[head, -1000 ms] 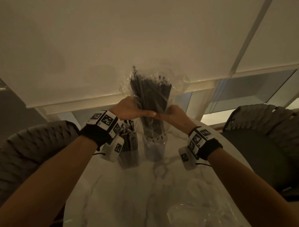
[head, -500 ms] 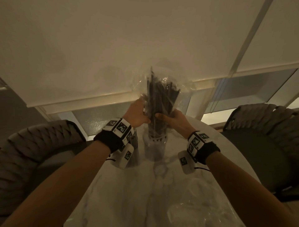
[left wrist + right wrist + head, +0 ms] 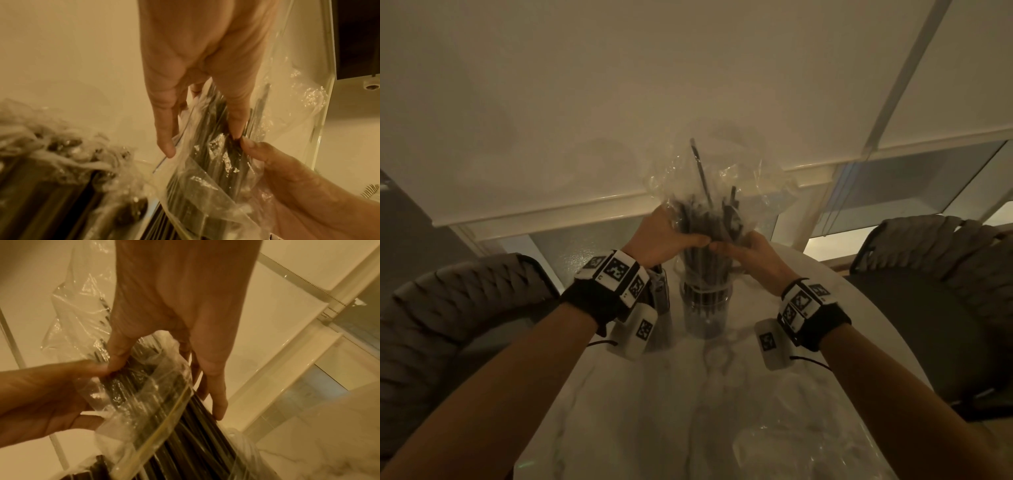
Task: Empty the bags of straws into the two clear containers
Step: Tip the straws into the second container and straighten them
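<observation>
Your left hand [image 3: 661, 236] and right hand [image 3: 748, 250] both pinch a clear bag [image 3: 717, 185] of dark straws [image 3: 705, 222], thumbs meeting at its near side, upended over a clear container [image 3: 705, 308] on the marble table [image 3: 654, 411], straws reaching down inside

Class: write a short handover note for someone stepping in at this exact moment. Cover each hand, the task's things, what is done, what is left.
Left hand and right hand both grip the bag of straws, upended over the near container.
Straws partly in the container; many remain in the bag.
Second container, behind the left wrist, already holds straws.
Left: slide out the remaining straws, pull the bag off.
</observation>
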### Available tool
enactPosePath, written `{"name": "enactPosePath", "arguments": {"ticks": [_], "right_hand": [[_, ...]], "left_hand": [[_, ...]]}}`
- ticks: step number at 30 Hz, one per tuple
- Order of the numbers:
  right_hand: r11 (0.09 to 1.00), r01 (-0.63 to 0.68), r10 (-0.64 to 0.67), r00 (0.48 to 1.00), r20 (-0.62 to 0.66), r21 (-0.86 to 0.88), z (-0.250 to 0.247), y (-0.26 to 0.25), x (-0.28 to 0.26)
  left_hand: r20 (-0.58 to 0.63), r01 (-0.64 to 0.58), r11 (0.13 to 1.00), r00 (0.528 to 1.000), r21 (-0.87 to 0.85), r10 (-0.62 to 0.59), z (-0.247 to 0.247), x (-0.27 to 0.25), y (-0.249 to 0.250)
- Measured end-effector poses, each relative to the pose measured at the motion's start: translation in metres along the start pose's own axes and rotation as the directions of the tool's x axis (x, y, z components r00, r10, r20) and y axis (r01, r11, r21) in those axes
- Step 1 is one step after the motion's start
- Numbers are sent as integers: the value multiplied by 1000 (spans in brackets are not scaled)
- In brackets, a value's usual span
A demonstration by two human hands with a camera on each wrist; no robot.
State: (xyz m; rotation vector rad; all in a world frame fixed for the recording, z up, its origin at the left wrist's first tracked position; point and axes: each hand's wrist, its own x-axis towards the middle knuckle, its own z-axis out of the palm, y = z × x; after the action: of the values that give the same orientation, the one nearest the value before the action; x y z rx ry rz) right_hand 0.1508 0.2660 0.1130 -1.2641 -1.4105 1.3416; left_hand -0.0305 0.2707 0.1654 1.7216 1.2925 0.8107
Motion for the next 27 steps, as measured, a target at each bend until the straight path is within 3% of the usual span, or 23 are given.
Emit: {"name": "enactPosePath", "arguments": {"ticks": [4,10,18,27], "right_hand": [[998,-28,29,999,18,-51,1,-5,-1],[962,-76,84,996,20,-261,-6,1,-1],[983,-85,92,995,39,-162,-6,-6,-10],[981,43,-44,999,-2,-191,-4,-9,-4]], "left_hand": [[-37,-11,999,999,-51,9,-1,-2,9],[-131,-91,981,985,173,114,-3,-2,3],[-94,-115,985,987,132,128,-1,1,2],[-135,-157,988,979,-13,153,-8,2,6]]}}
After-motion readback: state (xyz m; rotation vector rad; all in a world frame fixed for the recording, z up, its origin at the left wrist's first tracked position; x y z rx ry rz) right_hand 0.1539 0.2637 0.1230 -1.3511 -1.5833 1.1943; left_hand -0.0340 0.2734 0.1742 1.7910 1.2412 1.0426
